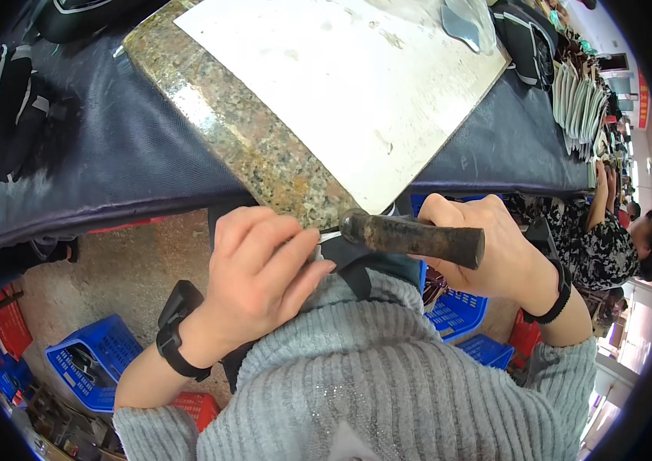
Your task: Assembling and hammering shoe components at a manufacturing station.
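My right hand (pixel 487 238) is closed round a hammer, its handle hidden by my fingers. The hammer's dark, worn metal head (pixel 418 240) lies across in front of me, its rounded end over the near corner of a speckled granite slab (pixel 264 157). At that same corner my left hand (pixel 260 269) has its fingers bent and its fingertips on a piece of black material (pixel 355 278) with a white edge. The piece looks like part of a shoe upper; my hand and the hammer partly cover it. A white sheet (pixel 356 100) covers most of the slab.
The slab rests on a dark padded table (pixel 134 146). Black shoe uppers (pixel 4 115) lie at left, another (pixel 525 46) at back right, near a stack of pale pieces (pixel 578 104). A metal scraper-like blade (pixel 460 29) lies on the sheet. Blue baskets (pixel 95 361) stand below. A co-worker (pixel 602 242) sits at right.
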Tool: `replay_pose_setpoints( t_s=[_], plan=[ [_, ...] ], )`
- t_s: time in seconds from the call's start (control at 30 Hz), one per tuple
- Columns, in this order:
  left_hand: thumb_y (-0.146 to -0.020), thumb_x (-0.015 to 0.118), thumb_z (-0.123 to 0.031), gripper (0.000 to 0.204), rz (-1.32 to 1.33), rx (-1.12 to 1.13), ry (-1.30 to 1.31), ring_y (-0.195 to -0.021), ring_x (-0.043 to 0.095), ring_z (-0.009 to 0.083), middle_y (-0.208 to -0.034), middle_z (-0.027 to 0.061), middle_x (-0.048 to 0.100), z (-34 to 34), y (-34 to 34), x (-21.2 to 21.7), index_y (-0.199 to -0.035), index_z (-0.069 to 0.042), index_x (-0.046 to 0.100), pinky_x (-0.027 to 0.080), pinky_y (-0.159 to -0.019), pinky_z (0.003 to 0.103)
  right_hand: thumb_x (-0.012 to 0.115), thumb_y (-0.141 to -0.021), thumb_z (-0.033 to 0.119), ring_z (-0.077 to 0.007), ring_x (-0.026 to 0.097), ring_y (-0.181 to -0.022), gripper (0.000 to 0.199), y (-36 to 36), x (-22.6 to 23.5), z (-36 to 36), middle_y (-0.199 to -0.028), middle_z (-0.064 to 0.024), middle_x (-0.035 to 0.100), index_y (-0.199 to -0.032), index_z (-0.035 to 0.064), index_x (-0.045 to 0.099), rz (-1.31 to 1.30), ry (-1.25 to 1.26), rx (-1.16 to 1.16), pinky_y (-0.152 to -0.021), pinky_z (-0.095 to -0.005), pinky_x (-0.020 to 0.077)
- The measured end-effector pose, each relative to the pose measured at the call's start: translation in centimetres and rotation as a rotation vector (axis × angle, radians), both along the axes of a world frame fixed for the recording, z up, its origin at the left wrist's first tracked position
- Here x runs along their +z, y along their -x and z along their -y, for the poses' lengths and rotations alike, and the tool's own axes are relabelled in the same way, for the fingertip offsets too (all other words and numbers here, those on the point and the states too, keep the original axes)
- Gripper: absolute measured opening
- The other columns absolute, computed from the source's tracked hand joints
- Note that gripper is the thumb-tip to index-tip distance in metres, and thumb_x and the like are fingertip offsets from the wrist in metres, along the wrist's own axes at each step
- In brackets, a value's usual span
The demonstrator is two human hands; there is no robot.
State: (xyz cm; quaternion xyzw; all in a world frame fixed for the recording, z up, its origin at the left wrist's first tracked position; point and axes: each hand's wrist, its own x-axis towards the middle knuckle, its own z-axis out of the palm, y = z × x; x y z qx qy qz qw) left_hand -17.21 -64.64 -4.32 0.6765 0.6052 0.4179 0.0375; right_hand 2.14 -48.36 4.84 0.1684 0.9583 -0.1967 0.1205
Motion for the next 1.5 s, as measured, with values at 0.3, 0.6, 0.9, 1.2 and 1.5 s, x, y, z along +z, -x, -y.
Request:
replay_pose_setpoints(
  t_s=[0.3,0.6,0.9,1.2,1.5],
  plan=[
    [-0.060,0.077,-0.010,0.033,-0.288,-0.045,-0.061,-0.083,0.056,0.0255,-0.089,0.0092,0.059,0.0,-0.5,0.7,-0.089,0.003,0.065,0.047,-0.073,0.041,0.071,-0.079,0.020,-0.0289,0.057,-0.052,0.023,0.6,0.8,0.0,-0.063,-0.0089,0.056,-0.085,0.0071,0.053,-0.102,0.042,-0.038,-0.047,-0.0366,0.0403],
    [-0.070,0.070,-0.011,0.024,-0.308,-0.029,-0.085,-0.085,0.056,0.0240,-0.088,0.0090,0.059,0.2,-0.5,0.5,-0.087,0.005,0.065,0.048,-0.077,0.038,0.067,-0.078,0.015,-0.0339,0.061,-0.058,0.025,1.2,1.2,0.1,-0.063,-0.0120,0.059,-0.085,0.0026,0.047,-0.182,0.161,-0.051,-0.048,-0.0399,0.0454],
    [-0.058,0.082,-0.017,0.036,0.056,0.071,0.013,-0.091,0.056,0.0273,-0.088,0.0060,0.058,0.6,-0.3,-0.4,-0.087,-0.005,0.065,0.041,-0.080,0.041,0.069,-0.073,0.013,-0.0317,0.061,-0.056,0.027,0.7,0.3,0.2,-0.062,-0.0123,0.059,-0.086,0.0022,0.047,0.029,0.073,0.023,-0.048,-0.0387,0.0457],
    [-0.063,0.078,-0.017,0.025,-0.201,0.074,-0.072,-0.090,0.058,0.0236,-0.086,0.0039,0.061,0.5,-0.6,-0.2,-0.081,-0.005,0.065,0.040,-0.081,0.038,0.068,-0.076,0.016,-0.0317,0.061,-0.057,0.026,1.0,0.5,-0.5,-0.063,-0.0124,0.059,-0.086,0.0027,0.049,-0.021,0.050,0.023,-0.049,-0.0384,0.0463],
    [-0.064,0.078,-0.016,0.025,-0.201,0.087,-0.067,-0.088,0.058,0.0242,-0.085,0.0042,0.061,0.4,-0.5,0.0,-0.082,-0.004,0.065,0.040,-0.080,0.038,0.070,-0.077,0.022,-0.0327,0.058,-0.050,0.030,2.0,0.5,-0.1,-0.058,-0.0123,0.056,-0.083,0.0028,0.047,-0.185,0.067,0.010,-0.045,-0.0390,0.0438]
  ],
)
